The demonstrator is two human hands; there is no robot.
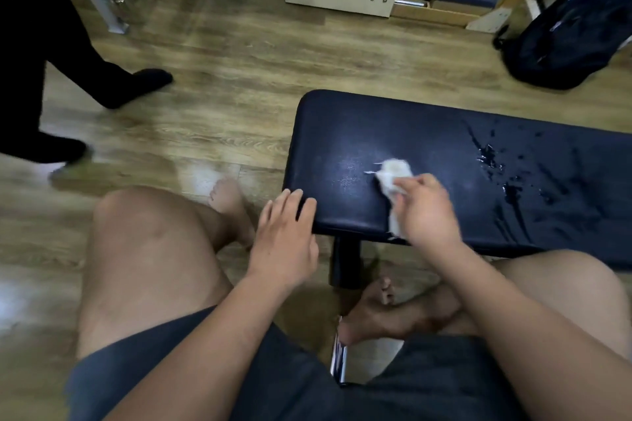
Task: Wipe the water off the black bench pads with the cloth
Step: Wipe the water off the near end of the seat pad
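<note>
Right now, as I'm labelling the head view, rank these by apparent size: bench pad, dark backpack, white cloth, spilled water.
1. bench pad, clearly largest.
2. dark backpack, though farther away and cropped.
3. spilled water, counted as one scattered patch.
4. white cloth, partly hidden in the right hand.

Your cloth [393,170]: white
Bench pad [393,126]: black, with glossy wet speckles
Floor [222,44]: brown wood-grain
Your shorts [290,386]: dark grey
</note>
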